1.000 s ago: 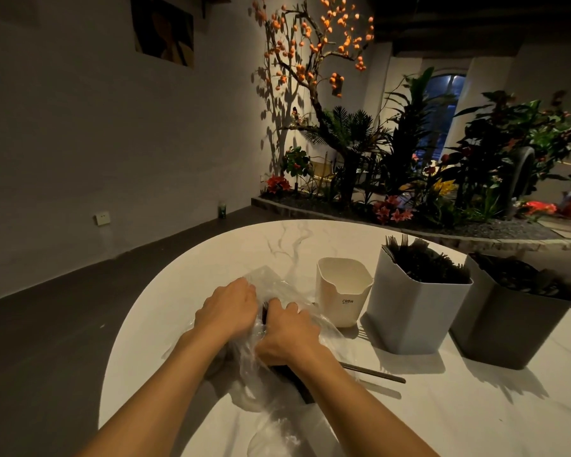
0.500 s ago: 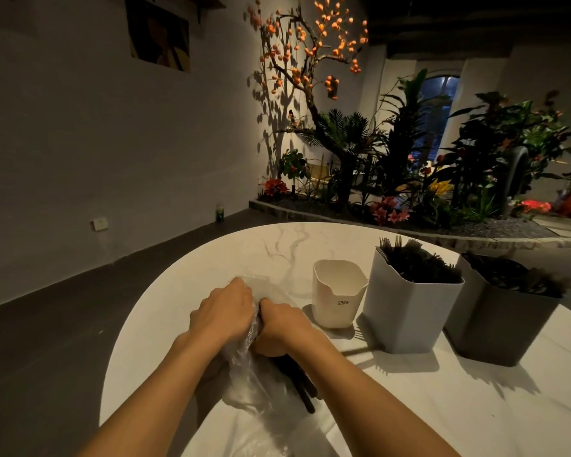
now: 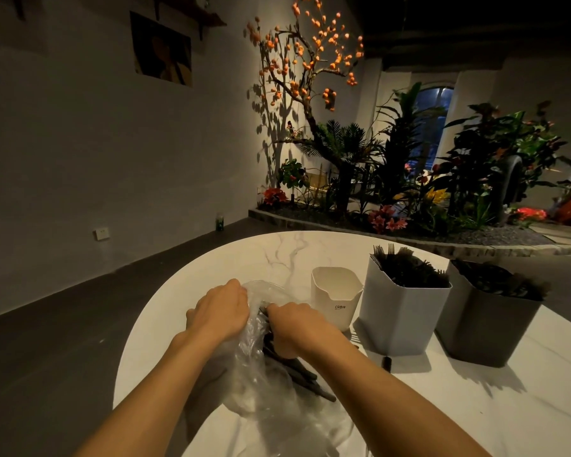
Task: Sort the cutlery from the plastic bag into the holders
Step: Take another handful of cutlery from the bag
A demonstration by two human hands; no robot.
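A clear plastic bag [image 3: 261, 384] lies crumpled on the white marble table [image 3: 277, 255]. My left hand [image 3: 221, 311] grips the bag's far edge. My right hand [image 3: 294, 328] is curled round a bundle of dark cutlery [image 3: 297, 374] whose handles stick out toward me under the wrist. To the right stand three holders: a small white one [image 3: 335, 298] that looks empty, a light grey one [image 3: 399, 311] filled with dark forks, and a dark grey one [image 3: 485, 324] filled with dark cutlery.
One dark piece [image 3: 387, 362] lies on the table in front of the light grey holder. The table's rounded edge [image 3: 136, 324] drops off just left of my left hand. A planted bed [image 3: 409, 199] with a lit tree fills the background.
Both hands shifted slightly away from me and closer together over the bag. The long dark utensil lying to the right of my right hand one second ago is gone from that spot.
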